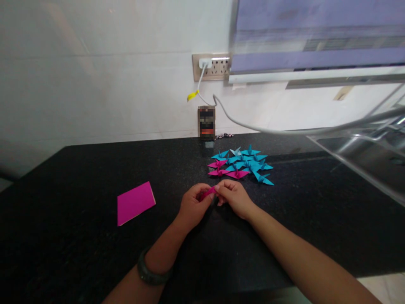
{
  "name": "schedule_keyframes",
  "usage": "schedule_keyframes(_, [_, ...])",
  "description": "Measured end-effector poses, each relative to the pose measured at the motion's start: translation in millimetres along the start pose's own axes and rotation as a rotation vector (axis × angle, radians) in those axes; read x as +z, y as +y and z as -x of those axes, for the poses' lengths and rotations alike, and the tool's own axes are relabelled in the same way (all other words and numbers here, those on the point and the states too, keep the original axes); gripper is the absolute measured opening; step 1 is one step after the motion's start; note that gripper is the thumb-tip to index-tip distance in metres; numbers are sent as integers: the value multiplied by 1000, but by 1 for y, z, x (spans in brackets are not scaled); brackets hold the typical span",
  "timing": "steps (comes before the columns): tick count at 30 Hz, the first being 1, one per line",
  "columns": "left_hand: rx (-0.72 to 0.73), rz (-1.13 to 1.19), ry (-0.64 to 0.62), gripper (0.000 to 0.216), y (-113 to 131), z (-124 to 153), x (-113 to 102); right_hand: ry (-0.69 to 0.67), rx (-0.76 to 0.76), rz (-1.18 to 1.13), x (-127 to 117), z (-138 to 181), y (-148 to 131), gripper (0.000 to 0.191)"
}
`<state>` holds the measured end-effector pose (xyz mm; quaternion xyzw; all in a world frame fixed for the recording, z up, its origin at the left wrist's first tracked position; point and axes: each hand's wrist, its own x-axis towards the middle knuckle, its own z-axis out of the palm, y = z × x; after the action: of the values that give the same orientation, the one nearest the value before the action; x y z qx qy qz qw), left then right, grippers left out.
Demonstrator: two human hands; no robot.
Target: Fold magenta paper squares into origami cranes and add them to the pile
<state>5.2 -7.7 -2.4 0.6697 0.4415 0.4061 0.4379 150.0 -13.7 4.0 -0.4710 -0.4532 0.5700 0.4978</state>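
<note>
Between my two hands is a small piece of folded magenta origami paper (pixel 208 193), held just above the black countertop. My left hand (pixel 195 205) grips its left part, with the thumb along the near side. At its right end, the fingertips of my right hand (pixel 233 195) pinch the paper. My fingers cover much of the piece, so its full shape is hidden. Just beyond my hands sits a group of folded paper cranes (pixel 247 164), mostly blue, with several magenta ones and a pale one. A stack of square magenta paper (pixel 135 203) lies to the left.
A phone (pixel 206 122) leans upright against the white wall, with a beaded strand (pixel 224 135) beside it. From the wall socket (pixel 218 67) a white cable (pixel 253 128) runs to the right. A metal rack (pixel 376 135) stands at the far right of the black countertop (pixel 79 169).
</note>
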Motion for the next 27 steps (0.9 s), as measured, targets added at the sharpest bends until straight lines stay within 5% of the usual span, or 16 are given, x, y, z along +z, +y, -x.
schedule_keyframes(13, [77, -93, 50, 11, -3, -2, -3, -56, 251, -311, 1, 1, -5, 10])
schedule_keyframes(27, [41, -110, 46, 11, 5, -2, -4, -66, 258, -306, 2, 2, -5, 9])
